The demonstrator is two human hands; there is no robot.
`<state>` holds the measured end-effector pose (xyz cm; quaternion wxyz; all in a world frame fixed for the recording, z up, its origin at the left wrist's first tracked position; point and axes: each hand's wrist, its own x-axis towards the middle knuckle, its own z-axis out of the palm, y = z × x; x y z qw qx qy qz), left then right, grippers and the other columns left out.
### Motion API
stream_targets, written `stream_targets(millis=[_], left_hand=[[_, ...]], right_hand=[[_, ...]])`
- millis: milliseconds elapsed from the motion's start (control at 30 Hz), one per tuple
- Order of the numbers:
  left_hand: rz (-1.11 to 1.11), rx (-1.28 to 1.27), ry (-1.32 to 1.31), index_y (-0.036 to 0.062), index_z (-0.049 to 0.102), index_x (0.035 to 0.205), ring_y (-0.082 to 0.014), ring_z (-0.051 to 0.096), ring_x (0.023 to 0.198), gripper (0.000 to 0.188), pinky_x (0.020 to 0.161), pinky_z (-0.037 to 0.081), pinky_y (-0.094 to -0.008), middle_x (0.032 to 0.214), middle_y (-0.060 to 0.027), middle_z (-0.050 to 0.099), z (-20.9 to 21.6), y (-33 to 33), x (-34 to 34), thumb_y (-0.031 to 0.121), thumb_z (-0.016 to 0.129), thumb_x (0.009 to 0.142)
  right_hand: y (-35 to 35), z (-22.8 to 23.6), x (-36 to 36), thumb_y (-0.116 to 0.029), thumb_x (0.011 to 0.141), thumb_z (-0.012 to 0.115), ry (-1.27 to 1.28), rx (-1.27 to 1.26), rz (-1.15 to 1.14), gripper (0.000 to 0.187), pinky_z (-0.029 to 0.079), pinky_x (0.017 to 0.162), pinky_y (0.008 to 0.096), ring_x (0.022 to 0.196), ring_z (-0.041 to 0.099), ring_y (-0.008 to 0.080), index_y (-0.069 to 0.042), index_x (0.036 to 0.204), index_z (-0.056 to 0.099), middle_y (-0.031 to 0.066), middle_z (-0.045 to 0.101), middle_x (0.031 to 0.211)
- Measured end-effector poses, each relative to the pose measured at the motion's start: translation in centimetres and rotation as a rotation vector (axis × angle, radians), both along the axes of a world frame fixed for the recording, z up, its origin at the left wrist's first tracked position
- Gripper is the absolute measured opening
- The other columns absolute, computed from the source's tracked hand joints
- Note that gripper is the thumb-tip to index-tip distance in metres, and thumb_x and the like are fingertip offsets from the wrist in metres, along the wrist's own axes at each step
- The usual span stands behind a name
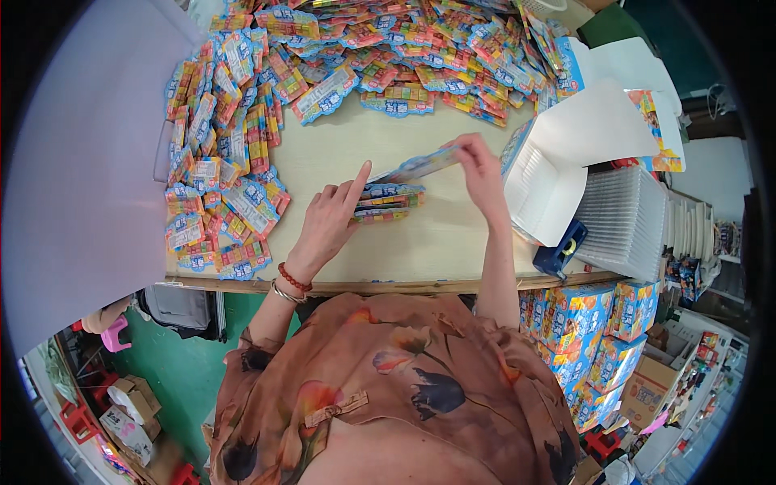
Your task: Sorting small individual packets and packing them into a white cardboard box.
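Note:
My left hand (pixel 327 218) grips the left end of a small stack of colourful flat packets (pixel 392 200) above the middle of the table. Its index finger points up and away. My right hand (pixel 482 174) pinches the far right end of a single flat packet (pixel 424 164), seen nearly edge-on. That packet slants over the stack, its left end close to my left index finger. An open white-lined carton (pixel 546 182) stands just right of my right hand. Many like packets (pixel 396 99), blue-edged with red and yellow blocks, lie heaped at the back.
More packets (pixel 234 153) spread down the table's left side. Right of the carton are a blue tape dispenser (pixel 562 249) and stacked clear plastic trays (pixel 618 222). Blue printed boxes (pixel 578 323) are piled below the table's right edge. A pale panel (pixel 89 162) borders the left.

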<state>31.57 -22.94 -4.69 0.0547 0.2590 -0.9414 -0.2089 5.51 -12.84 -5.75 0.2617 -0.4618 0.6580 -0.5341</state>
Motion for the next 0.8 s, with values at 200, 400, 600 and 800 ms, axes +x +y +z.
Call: stream_targets(millis=[200, 400, 600, 800], left_hand=[[-0.033, -0.177, 0.076, 0.0151, 0.017, 0.15, -0.0263, 0.055, 0.09, 0.102, 0.086, 0.042, -0.0407, 0.104, -0.0082, 0.057, -0.3, 0.1, 0.2, 0.001, 0.072, 0.065], [-0.069, -0.112, 0.0, 0.0127, 0.02, 0.148, -0.0272, 0.055, 0.096, 0.099, 0.084, 0.045, -0.0384, 0.107, -0.0093, 0.058, 0.0, -0.1, 0.3, 0.008, 0.075, 0.066], [-0.068, -0.124, 0.057, 0.0091, 0.033, 0.141, -0.0272, 0.055, 0.095, 0.085, 0.083, 0.046, -0.0363, 0.108, -0.0096, 0.056, -0.8, 0.0, 0.5, 0.009, 0.073, 0.067], [-0.085, -0.116, 0.089, 0.0088, 0.036, 0.138, -0.026, 0.056, 0.093, 0.081, 0.08, 0.047, -0.0353, 0.107, -0.0091, 0.054, -0.7, -0.2, 0.6, 0.008, 0.073, 0.066]], right_hand=[[-3.2, 3.0, -1.9, -0.01, 0.094, 0.053, 0.132, -0.268, -0.43, 0.013, 0.045, 0.069, 0.0257, 0.075, 0.054, 0.0108, -0.005, 0.105, 0.056, 0.004, 0.059, 0.086], [-11.3, -2.4, 0.7, -0.02, 0.087, 0.064, -0.227, -0.002, 0.034, 0.018, 0.04, 0.063, 0.0228, 0.07, 0.048, 0.0069, -0.003, 0.09, 0.06, -0.0016, 0.053, 0.073], [-15.1, -3.2, 6.8, -0.016, 0.085, 0.056, -0.132, 0.544, 1.013, 0.019, 0.044, 0.075, 0.0269, 0.08, 0.053, 0.011, -0.002, 0.099, 0.057, 0.0025, 0.057, 0.087], [-13.7, -0.8, 4.4, -0.023, 0.087, 0.055, 0.335, 0.387, 0.808, 0.042, 0.041, 0.099, 0.035, 0.116, 0.052, 0.024, -0.006, 0.125, 0.053, 0.0131, 0.056, 0.124]])
